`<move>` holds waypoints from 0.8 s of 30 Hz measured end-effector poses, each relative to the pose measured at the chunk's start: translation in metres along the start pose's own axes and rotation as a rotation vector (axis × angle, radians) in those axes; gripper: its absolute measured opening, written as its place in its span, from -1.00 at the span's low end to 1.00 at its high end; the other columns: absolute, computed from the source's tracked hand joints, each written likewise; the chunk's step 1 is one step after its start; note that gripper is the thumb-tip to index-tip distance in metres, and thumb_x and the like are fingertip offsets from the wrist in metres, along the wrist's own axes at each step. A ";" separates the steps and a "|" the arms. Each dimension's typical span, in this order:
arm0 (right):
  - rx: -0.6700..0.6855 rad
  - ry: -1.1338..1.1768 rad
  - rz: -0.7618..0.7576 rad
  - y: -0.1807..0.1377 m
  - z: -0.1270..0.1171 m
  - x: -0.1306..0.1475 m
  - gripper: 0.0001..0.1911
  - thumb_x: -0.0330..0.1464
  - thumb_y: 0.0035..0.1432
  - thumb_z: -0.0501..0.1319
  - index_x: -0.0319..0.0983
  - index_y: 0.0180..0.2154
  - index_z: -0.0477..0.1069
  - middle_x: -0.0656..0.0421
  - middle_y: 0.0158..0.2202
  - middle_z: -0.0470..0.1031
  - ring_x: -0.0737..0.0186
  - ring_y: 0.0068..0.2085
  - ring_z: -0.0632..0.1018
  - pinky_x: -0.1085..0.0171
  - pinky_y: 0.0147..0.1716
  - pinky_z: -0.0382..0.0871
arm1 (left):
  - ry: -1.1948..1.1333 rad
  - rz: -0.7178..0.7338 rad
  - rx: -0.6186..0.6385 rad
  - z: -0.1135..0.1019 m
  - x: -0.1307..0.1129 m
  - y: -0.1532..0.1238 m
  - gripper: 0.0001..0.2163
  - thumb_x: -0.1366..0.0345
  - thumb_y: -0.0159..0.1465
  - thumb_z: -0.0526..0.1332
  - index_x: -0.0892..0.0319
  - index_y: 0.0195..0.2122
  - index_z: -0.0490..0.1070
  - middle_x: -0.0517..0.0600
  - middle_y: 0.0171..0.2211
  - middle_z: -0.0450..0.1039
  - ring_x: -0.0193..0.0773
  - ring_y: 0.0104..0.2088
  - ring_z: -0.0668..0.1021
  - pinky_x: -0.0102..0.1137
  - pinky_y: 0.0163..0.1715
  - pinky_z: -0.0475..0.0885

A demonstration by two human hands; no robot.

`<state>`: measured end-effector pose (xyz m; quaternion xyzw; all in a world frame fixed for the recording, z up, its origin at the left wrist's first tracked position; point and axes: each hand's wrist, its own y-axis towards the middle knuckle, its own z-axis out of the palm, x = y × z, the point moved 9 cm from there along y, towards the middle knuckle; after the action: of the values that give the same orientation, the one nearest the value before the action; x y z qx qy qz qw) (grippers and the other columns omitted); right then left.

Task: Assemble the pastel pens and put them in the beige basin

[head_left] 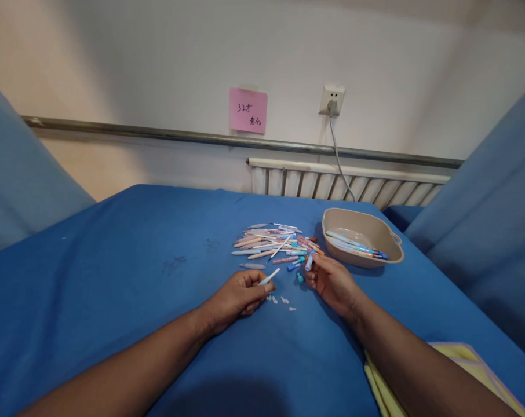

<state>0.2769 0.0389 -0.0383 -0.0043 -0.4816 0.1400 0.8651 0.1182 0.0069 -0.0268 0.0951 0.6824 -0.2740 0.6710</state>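
My left hand [240, 294] is closed around a slim pen part [270, 277] with a white tip end and a pale blue section; the rest is hidden by the fingers. Between the fingertips of my right hand [334, 284] is a short light-blue pen barrel piece [309, 261], held apart from the left hand's part. Just beyond both hands lies a loose pile of pen parts [256, 252], with barrels, white refills and caps mixed. A teal clip piece [299, 278] rests near my right fingers. Several tiny white pieces [284, 300] are scattered on the blue cloth beside my left hand.
A beige plastic basin [395, 255] stands right of the pile, with several pens [358, 246] inside. Yellow cloth [456, 351] lies under my right forearm. Behind the blue-covered table [115, 260] are a radiator [314, 180], a metal rail and a plugged-in cable [338, 153]. Blue curtains hang at both sides.
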 end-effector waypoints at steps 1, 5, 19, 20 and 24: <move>0.002 0.017 0.012 0.000 0.000 -0.001 -0.72 -0.18 -0.04 0.33 -0.23 -0.45 0.35 0.25 -0.55 0.33 0.38 -0.55 0.31 0.37 -0.57 0.16 | 0.003 0.000 0.007 0.000 0.000 0.000 -0.67 0.04 0.13 0.26 0.22 -0.45 0.28 -0.22 -0.68 0.14 -0.53 -0.72 0.11 -0.55 -0.75 -0.03; 0.020 0.026 0.010 -0.003 0.005 -0.001 -0.74 -0.21 -0.02 0.33 -0.25 -0.45 0.37 0.26 -0.55 0.34 0.41 -0.55 0.33 0.40 -0.57 0.17 | 0.003 0.009 0.023 0.001 0.001 -0.001 -0.69 0.07 0.15 0.25 0.26 -0.37 0.34 -0.17 -0.62 0.20 -0.54 -0.71 0.13 -0.56 -0.74 -0.01; 0.109 -0.078 -0.058 -0.013 0.025 -0.001 -0.72 -0.26 -0.07 0.39 -0.28 -0.37 0.40 0.16 -0.45 0.53 0.31 -0.42 0.54 0.33 -0.39 0.42 | 0.169 0.014 0.066 0.009 0.000 -0.003 -0.63 0.04 0.18 0.20 0.29 -0.19 0.41 -0.14 -0.57 0.30 -0.53 -0.70 0.20 -0.58 -0.73 0.04; 0.110 -0.081 -0.065 -0.014 0.025 -0.001 -0.72 -0.27 -0.07 0.39 -0.28 -0.37 0.39 0.16 -0.45 0.53 0.31 -0.42 0.54 0.33 -0.39 0.42 | 0.187 0.014 0.066 0.010 -0.001 -0.004 -0.63 0.04 0.18 0.20 0.29 -0.19 0.41 -0.14 -0.57 0.30 -0.53 -0.69 0.20 -0.58 -0.72 0.05; 0.138 -0.123 -0.085 -0.016 0.031 -0.001 -0.72 -0.27 -0.05 0.39 -0.28 -0.37 0.39 0.15 -0.47 0.54 0.30 -0.42 0.55 0.32 -0.38 0.42 | 0.235 0.017 0.073 0.011 -0.003 -0.006 -0.65 0.04 0.20 0.17 0.28 -0.23 0.41 -0.14 -0.56 0.31 -0.52 -0.68 0.21 -0.58 -0.70 0.07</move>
<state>0.2544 0.0195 -0.0205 0.0844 -0.5228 0.1362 0.8372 0.1251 -0.0028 -0.0224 0.1569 0.7450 -0.2800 0.5847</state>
